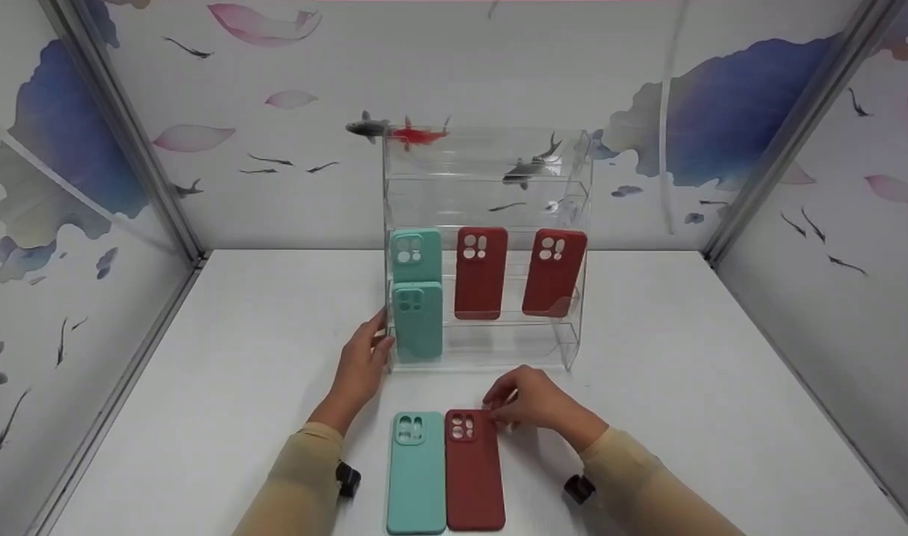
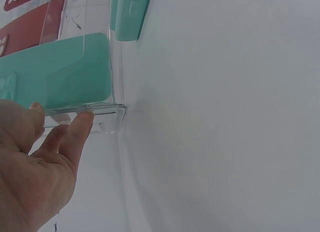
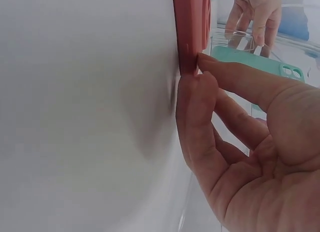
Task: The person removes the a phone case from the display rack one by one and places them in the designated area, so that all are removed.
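Two phone cases lie flat side by side on the white counter (image 1: 692, 387), just in front of a clear acrylic display rack (image 1: 487, 246): a teal case (image 1: 416, 476) on the left and a red case (image 1: 472, 473) touching its right edge. The right hand (image 1: 532, 402) sits at the red case's upper right corner, near the camera cut-outs. In the right wrist view its fingers (image 3: 200, 117) are together, thumb and forefinger pinching the corner edge of the case, which looks to be just starting to come away from the counter.

The left hand (image 1: 361, 365) rests against the rack's lower left front edge, its fingers (image 2: 75, 134) straight and slightly spread, touching the acrylic rather than curling round anything. Just behind that wall stands another teal case on the bottom tier, with a further teal one and two red ones on the tier above.

Judging by its matte skin, the red case is probably light, soft silicone: grippy rather than slippery, not fragile, but floppy if lifted by one corner alone. A hold on the long side edges, near the middle, would likely keep it flatter than the present corner pinch.
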{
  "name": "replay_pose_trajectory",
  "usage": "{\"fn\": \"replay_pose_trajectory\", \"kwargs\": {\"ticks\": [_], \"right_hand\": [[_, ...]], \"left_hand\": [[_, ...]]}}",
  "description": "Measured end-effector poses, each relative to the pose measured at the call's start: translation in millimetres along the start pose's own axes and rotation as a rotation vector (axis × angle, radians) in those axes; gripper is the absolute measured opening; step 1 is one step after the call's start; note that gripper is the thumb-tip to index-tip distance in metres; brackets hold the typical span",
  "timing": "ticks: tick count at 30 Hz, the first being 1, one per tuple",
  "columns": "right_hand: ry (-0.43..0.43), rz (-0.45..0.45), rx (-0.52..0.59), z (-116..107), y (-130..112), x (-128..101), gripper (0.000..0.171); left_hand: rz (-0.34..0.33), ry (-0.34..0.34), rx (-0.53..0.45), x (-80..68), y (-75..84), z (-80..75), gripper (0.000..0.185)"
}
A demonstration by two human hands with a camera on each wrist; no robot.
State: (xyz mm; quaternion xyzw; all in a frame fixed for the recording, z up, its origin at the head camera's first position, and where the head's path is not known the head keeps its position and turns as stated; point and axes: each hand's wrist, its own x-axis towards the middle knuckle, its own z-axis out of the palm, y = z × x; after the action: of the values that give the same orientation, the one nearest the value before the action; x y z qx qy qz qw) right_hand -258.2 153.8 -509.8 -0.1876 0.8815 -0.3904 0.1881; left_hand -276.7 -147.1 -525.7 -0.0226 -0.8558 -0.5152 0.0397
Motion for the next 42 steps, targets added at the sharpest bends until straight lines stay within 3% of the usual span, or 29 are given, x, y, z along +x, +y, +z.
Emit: {"fn": "replay_pose_trajectory", "kwargs": {"ticks": [9,16,28,33,42], "right_hand": [[0.118,-0.108,-0.082,-10.3,-23.7,11.7,0.018],[0.208,-0.176,-0.044,-19.7,-44.3,22.8,0.02],[0.372,-0.366,-0.059,-37.0,-71.4,46.7,0.03],[0.391,-0.385,-0.125,-44.4,-82.4,57.5,0.035],[0.391,-0.386,-0.133,-44.7,-93.8,76.1,0.035]], "left_hand": [[-0.01,-0.006,-0.005,0.7,-0.5,0.6,0.057],[-0.001,0.004,-0.005,0.6,0.4,1.2,0.057],[-0.001,0.005,0.006,0.2,1.0,0.5,0.057],[-0.004,0.007,0.005,1.1,1.8,1.3,0.057],[-0.009,0.015,-0.006,0.9,0.5,1.3,0.057]]}}
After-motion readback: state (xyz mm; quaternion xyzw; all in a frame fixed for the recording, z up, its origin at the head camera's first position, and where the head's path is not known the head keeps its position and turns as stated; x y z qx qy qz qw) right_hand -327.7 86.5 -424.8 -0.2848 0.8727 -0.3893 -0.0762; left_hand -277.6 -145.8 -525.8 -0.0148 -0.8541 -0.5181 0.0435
